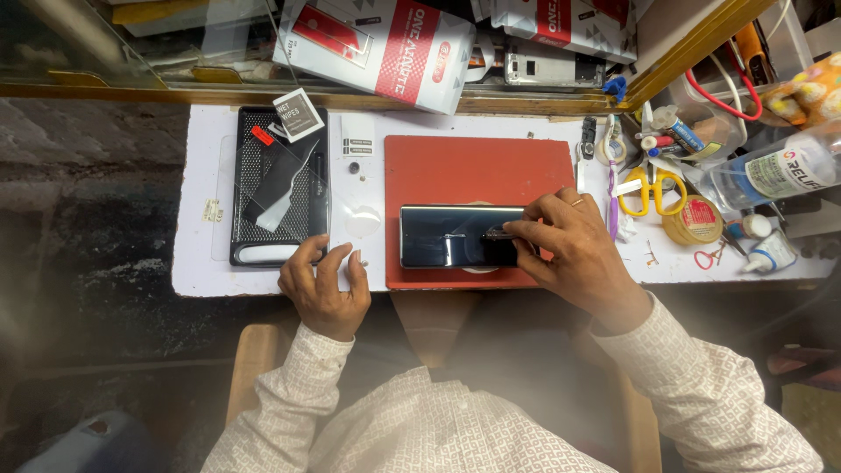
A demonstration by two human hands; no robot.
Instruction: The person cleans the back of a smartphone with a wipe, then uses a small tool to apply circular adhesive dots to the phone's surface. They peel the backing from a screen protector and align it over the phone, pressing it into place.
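We see a glossy black smartphone (pixel 455 236) lying flat on a matte red mat (pixel 477 171) on the white desk (pixel 201 271). Our right hand (pixel 569 250) pinches something small, hard to make out, at its right end; our left hand (pixel 322 285) rests loosely curled, holding nothing, beside a black mesh tray (pixel 263 166).

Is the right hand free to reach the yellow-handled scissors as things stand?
Probably yes. The right hand rests at the dark glossy phone on the red mat; the yellow-handled scissors lie just beyond it on the white table, with nothing between.
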